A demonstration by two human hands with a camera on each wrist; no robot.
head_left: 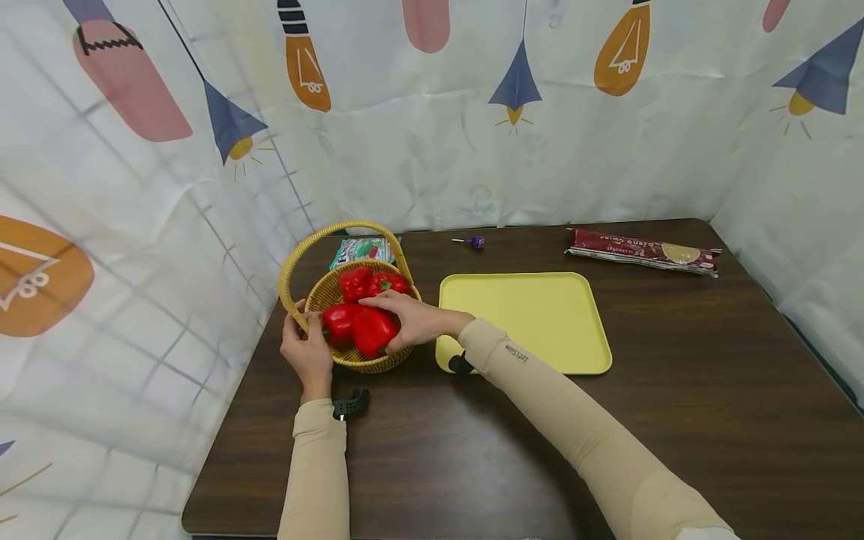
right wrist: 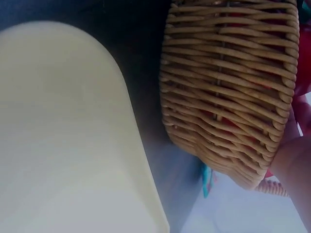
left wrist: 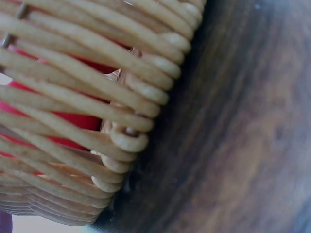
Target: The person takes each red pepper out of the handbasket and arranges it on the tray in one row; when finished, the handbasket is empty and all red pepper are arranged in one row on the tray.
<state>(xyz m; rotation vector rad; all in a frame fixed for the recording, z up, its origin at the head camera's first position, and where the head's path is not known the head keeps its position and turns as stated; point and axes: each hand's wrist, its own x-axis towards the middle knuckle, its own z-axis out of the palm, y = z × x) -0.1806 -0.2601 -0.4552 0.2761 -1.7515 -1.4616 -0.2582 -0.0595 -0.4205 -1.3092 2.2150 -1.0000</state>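
A yellow wicker basket (head_left: pixel 370 366) with a tall arched handle stands at the left of the table, holding several red bell peppers (head_left: pixel 340 318). My left hand (head_left: pixel 309 358) grips the basket's left side, near the foot of the handle. Reaching over the right rim, my right hand (head_left: pixel 420 319) holds the nearest red bell pepper (head_left: pixel 373 333), thumb on the near side and fingers over the top. The left wrist view is filled by the woven wall (left wrist: pixel 82 82), red showing through its gaps. In the right wrist view, part of my right hand (right wrist: pixel 295 165) shows beyond the rim.
A yellow tray (head_left: pixel 533 322) lies right of the basket, beneath my right forearm. Behind the basket is a colourful packet (head_left: pixel 364 250). A purple lollipop (head_left: pixel 477 242) and a red spaghetti pack (head_left: pixel 641 250) lie along the back. Patterned curtains (head_left: pixel 432 150) border the table.
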